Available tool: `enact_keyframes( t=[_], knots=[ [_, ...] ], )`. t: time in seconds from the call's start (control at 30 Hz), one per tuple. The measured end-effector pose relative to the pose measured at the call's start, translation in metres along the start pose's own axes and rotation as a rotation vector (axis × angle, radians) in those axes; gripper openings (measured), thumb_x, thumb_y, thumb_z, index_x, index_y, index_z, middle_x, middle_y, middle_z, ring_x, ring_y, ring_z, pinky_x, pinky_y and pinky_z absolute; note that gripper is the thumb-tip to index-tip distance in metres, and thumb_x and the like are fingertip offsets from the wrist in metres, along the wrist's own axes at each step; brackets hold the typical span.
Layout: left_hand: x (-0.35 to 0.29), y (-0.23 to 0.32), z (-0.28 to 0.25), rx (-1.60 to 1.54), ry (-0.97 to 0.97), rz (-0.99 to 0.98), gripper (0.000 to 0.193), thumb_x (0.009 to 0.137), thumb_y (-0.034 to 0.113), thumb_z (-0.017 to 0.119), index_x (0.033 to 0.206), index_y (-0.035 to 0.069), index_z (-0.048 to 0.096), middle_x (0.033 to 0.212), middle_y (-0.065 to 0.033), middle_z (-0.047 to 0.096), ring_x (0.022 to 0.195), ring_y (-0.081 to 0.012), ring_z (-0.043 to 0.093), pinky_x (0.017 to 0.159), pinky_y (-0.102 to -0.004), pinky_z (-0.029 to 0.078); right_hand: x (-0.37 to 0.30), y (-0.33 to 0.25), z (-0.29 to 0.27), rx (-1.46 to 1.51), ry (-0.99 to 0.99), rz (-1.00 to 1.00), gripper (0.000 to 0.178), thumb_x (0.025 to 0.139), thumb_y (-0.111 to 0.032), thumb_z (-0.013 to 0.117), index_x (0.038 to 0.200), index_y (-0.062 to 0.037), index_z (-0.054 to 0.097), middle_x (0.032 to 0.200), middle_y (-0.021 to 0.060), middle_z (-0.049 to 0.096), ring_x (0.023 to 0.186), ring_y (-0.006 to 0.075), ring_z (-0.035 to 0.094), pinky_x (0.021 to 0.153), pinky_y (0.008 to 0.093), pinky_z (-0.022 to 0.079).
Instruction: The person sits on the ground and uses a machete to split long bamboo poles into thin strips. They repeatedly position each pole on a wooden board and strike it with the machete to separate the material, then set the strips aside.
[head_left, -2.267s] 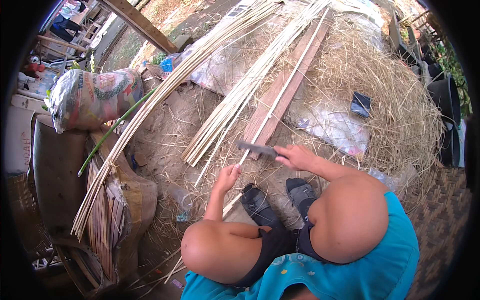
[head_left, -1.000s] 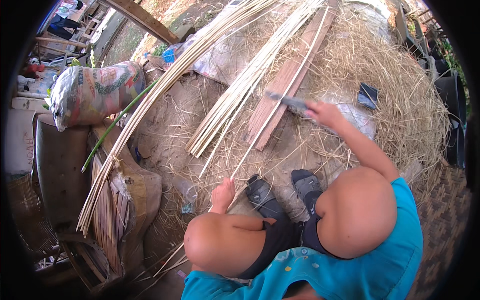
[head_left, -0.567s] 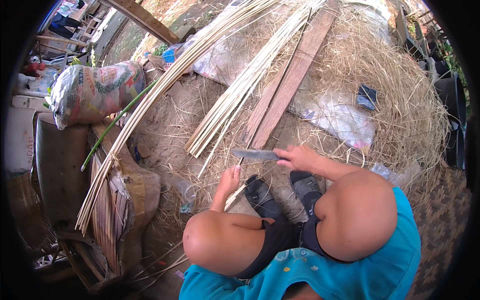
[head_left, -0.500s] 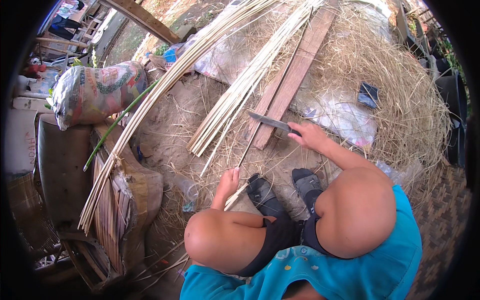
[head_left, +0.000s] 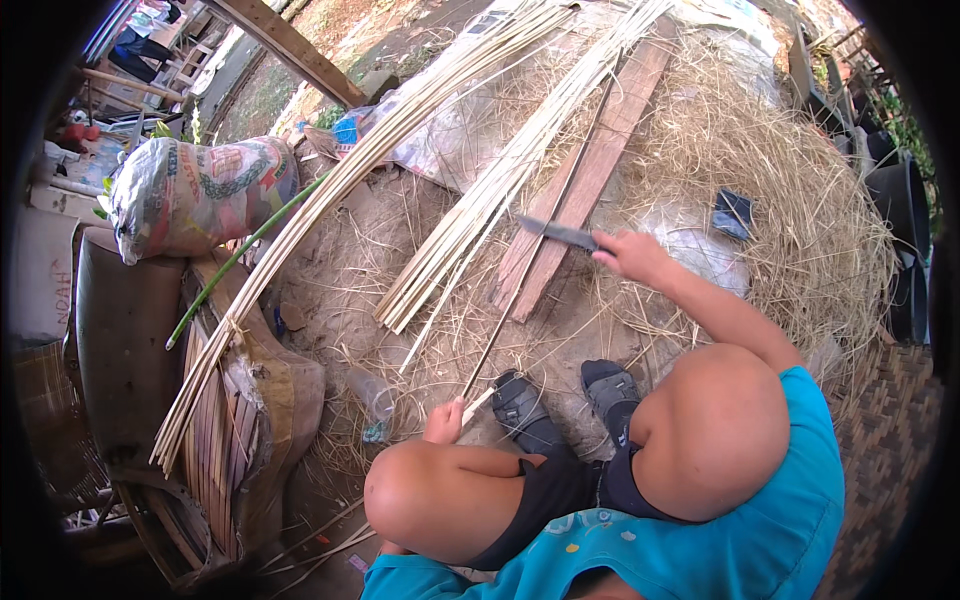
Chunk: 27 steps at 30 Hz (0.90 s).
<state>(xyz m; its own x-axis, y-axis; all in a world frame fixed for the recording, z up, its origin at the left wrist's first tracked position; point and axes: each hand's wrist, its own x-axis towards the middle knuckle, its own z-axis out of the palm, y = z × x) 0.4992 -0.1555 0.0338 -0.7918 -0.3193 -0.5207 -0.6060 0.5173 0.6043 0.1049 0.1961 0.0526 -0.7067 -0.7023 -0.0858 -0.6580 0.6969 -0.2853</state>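
Observation:
My right hand [head_left: 634, 256] is closed round the handle of a knife [head_left: 556, 233], its grey blade lying across a long, thin, dark strip [head_left: 493, 345]. Near my left knee, my left hand [head_left: 443, 422] grips the near end of that strip, with its lower fingers partly hidden. The strip runs away from me along a reddish-brown wooden board [head_left: 618, 135] on the ground. Left of the board lies a bundle of pale split strips [head_left: 455, 235]. Just beside my left hand, the end of another pale strip [head_left: 478, 403] shows.
A longer tied bundle of strips [head_left: 300, 220] and a green stalk [head_left: 245, 248] rest over a wooden bench-like piece [head_left: 290, 375] at left. A stuffed sack [head_left: 205, 195] lies behind. Curled shavings [head_left: 800, 190] heap at right, with a dark packet [head_left: 732, 214]. A clear plastic cup [head_left: 370, 393] lies near my left knee.
My left hand has drawn back toward my body and slightly left with the strip's end. My right hand and the knife have shifted a little to the right.

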Motion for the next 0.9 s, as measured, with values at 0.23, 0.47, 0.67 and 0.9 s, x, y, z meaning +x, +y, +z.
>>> enact_keyframes(
  t=[0.23,0.47,0.67,0.9],
  knots=[
    [-0.12,-0.095,-0.055,0.068,0.089,-0.253,0.046,0.104,0.036,0.051,0.085,-0.003,0.067,0.063,-0.0212,0.057,0.057,-0.0295,0.053,0.061,-0.0444,0.044,0.051,0.164,-0.065,-0.277,0.179,0.591,0.039,0.1,-0.043,0.058,0.118,-0.0087,0.064,0.098,0.0178,0.073,0.096,0.0372,0.072,0.079,0.0507,0.057],
    [-0.145,-0.149,-0.092,0.219,0.428,-0.296,0.044,0.102,0.034,0.054,0.082,-0.003,0.067,0.06,-0.0189,0.055,0.054,-0.0241,0.05,0.058,-0.0426,0.043,-0.002,0.287,-0.157,-0.357,0.234,0.991,0.041,0.1,-0.039,0.059,0.123,-0.006,0.066,0.122,0.019,0.07,0.113,0.0391,0.067,0.093,0.0551,0.053],
    [-0.121,-0.072,-0.132,0.123,0.187,-0.08,0.044,0.098,0.033,0.058,0.074,-0.003,0.064,0.054,-0.0145,0.052,0.051,-0.015,0.045,0.053,-0.04,0.04,-0.107,0.379,-0.237,-0.295,0.314,1.031,0.053,0.098,-0.048,0.057,0.124,-0.0027,0.065,0.118,0.0241,0.071,0.112,0.041,0.068,0.095,0.0482,0.052],
    [0.034,-0.006,-0.019,-0.041,0.105,-0.114,0.055,0.1,0.041,0.053,0.072,-0.005,0.058,0.057,-0.015,0.049,0.058,-0.0193,0.047,0.059,-0.0438,0.04,-0.064,0.183,-0.099,0.402,0.416,0.662,0.047,0.097,-0.027,0.065,0.138,-0.0083,0.052,0.085,0.0109,0.066,0.061,0.0163,0.062,0.056,0.0323,0.051]
  ],
)
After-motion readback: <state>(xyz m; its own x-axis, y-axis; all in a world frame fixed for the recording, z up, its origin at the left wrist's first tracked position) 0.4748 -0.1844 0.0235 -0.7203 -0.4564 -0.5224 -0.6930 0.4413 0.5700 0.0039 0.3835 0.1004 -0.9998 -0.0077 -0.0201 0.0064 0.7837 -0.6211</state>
